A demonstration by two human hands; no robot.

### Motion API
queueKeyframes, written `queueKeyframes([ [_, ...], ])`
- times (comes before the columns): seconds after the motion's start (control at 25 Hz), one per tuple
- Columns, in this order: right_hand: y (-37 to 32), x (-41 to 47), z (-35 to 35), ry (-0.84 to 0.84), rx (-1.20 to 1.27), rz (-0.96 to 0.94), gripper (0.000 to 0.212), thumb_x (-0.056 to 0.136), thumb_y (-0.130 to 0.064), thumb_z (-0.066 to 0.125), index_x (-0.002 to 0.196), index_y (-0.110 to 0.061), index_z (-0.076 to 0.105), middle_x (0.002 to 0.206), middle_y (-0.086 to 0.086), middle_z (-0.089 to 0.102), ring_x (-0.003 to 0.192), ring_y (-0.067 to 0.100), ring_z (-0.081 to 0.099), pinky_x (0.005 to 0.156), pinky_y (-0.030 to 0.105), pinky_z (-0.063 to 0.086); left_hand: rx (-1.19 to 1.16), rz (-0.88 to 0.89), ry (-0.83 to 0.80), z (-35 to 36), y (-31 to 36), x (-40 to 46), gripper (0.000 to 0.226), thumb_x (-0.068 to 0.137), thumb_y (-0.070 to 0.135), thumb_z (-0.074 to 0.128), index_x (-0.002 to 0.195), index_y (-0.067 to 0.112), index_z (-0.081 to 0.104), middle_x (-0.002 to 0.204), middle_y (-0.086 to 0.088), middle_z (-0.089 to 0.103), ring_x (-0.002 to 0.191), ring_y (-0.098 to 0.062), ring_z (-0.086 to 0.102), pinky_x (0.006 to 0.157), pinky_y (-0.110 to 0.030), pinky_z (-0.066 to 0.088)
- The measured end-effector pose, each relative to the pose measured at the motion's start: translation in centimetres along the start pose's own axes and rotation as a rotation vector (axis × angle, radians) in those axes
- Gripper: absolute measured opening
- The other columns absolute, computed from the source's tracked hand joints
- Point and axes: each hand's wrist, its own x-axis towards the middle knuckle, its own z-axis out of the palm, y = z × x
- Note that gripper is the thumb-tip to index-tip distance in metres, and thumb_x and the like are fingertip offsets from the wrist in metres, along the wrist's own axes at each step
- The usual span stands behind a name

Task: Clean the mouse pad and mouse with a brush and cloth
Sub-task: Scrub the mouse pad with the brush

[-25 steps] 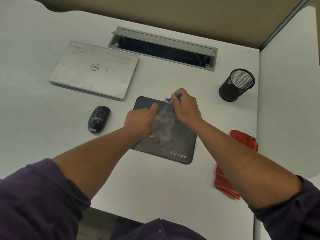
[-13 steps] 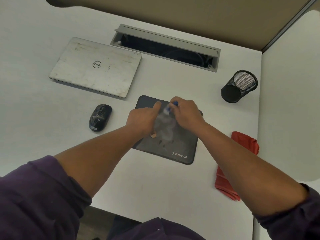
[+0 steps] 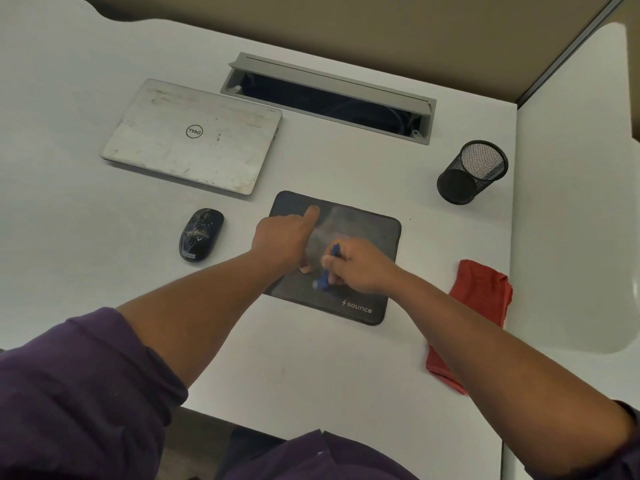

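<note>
Head | right hand (image 3: 360, 268) fingers grip brush (image 3: 327, 271) | left hand (image 3: 284, 240) forefinger presses mouse pad (image 3: 367, 230)

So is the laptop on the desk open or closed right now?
Closed. The laptop lies flat on the desk with its lid down and logo facing up; no screen or keyboard shows.

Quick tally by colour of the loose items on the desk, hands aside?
Black: 3 - mouse pad, mouse, mesh cup
Blue: 1 - brush
Red: 1 - cloth
Silver: 1 - laptop
Total: 6
</note>
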Motion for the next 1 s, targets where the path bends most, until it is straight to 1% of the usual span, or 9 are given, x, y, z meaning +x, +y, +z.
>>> queueKeyframes([
  [0.12, -0.1, -1.3, 1.0, 0.094, -0.017, -0.096, 0.021, 0.099, -0.026, 0.053, 0.078, -0.027, 0.058, 0.064, -0.011, 0.062, 0.061, -0.001, 0.056, 0.059, 0.014, 0.041, 0.037, -0.001, 0.005, -0.2, 0.4, -0.2, 0.091, 0.063, 0.040, 0.090, 0.131, 0.020, 0.033, 0.080, 0.000, 0.058, 0.061, -0.023, 0.056, 0.047, -0.028, 0.028],
  [0.16, -0.1, -1.6, 1.0, 0.123, -0.058, -0.113, 0.022, 0.099, -0.028, 0.054, 0.078, -0.029, 0.057, 0.063, -0.014, 0.058, 0.061, -0.002, 0.054, 0.054, 0.013, 0.036, 0.048, -0.005, 0.004, -0.3, 0.6, -0.2, 0.090, 0.064, 0.039, 0.090, 0.130, 0.019, 0.034, 0.081, -0.001, 0.059, 0.061, -0.023, 0.055, 0.047, -0.028, 0.028],
  [0.28, -0.1, -2.5, 0.4, -0.067, -0.228, -0.047, 0.030, 0.099, -0.033, 0.052, 0.070, -0.025, 0.053, 0.067, -0.010, 0.063, 0.062, 0.005, 0.057, 0.055, 0.028, 0.042, 0.056, -0.010, -0.008, -0.5, 0.8, -0.4, 0.091, 0.062, 0.042, 0.092, 0.127, 0.018, 0.033, 0.079, 0.001, 0.053, 0.062, -0.025, 0.054, 0.049, -0.029, 0.031],
  [0.44, 0.4, -4.2, -0.3, 0.060, -0.131, -0.065, 0.024, 0.097, -0.030, 0.055, 0.073, -0.026, 0.057, 0.070, -0.008, 0.065, 0.064, 0.007, 0.057, 0.060, 0.031, 0.044, 0.076, 0.000, -0.006, -0.5, 1.2, -0.4, 0.082, 0.061, 0.040, 0.093, 0.117, 0.017, 0.038, 0.073, 0.003, 0.047, 0.060, -0.026, 0.054, 0.050, -0.029, 0.034],
  [0.56, 1.1, -5.8, 0.2, -0.098, -0.155, -0.002, 0.027, 0.096, -0.030, 0.051, 0.075, -0.014, 0.060, 0.072, -0.001, 0.068, 0.065, 0.012, 0.061, 0.065, 0.035, 0.048, 0.099, 0.026, -0.019, -0.3, 1.4, -0.2, 0.069, 0.063, 0.036, 0.091, 0.106, 0.019, 0.040, 0.070, 0.004, 0.045, 0.059, -0.023, 0.053, 0.052, -0.029, 0.040],
  [0.68, 2.2, -7.8, 0.4, -0.018, 0.020, 0.001, 0.023, 0.097, -0.032, 0.051, 0.081, -0.021, 0.064, 0.077, -0.005, 0.068, 0.070, 0.016, 0.061, 0.067, 0.033, 0.049, 0.149, 0.076, -0.029, -0.4, 1.4, -0.2, 0.063, 0.066, 0.035, 0.088, 0.107, 0.020, 0.043, 0.074, 0.003, 0.049, 0.061, -0.024, 0.054, 0.054, -0.030, 0.045],
  [0.84, 4.5, -9.3, -1.4, 0.096, -0.247, 0.074, 0.021, 0.097, -0.033, 0.049, 0.084, -0.024, 0.063, 0.075, -0.010, 0.064, 0.073, 0.017, 0.059, 0.067, 0.033, 0.047, 0.208, 0.135, -0.066, -0.8, 1.6, 0.1, 0.069, 0.066, 0.034, 0.086, 0.123, 0.024, 0.047, 0.086, 0.002, 0.059, 0.067, -0.023, 0.055, 0.055, -0.029, 0.037],
  [0.92, 5.1, -9.9, -2.1, 0.145, -0.077, 0.044, 0.018, 0.097, -0.031, 0.053, 0.084, -0.025, 0.064, 0.074, -0.010, 0.066, 0.071, 0.012, 0.060, 0.066, 0.029, 0.046, 0.210, 0.148, -0.085, -1.2, 1.6, 0.3, 0.072, 0.065, 0.036, 0.086, 0.126, 0.028, 0.049, 0.094, 0.002, 0.064, 0.072, -0.023, 0.059, 0.058, -0.029, 0.038],
  [1.0, 5.1, -10.5, -2.1, 0.080, 0.037, 0.024, 0.014, 0.096, -0.028, 0.057, 0.087, -0.027, 0.068, 0.079, -0.012, 0.069, 0.075, 0.006, 0.061, 0.068, 0.020, 0.045, 0.219, 0.155, -0.100, -1.4, 1.7, 0.4, 0.073, 0.065, 0.037, 0.086, 0.128, 0.031, 0.051, 0.098, 0.002, 0.066, 0.080, -0.023, 0.065, 0.060, -0.029, 0.039],
])
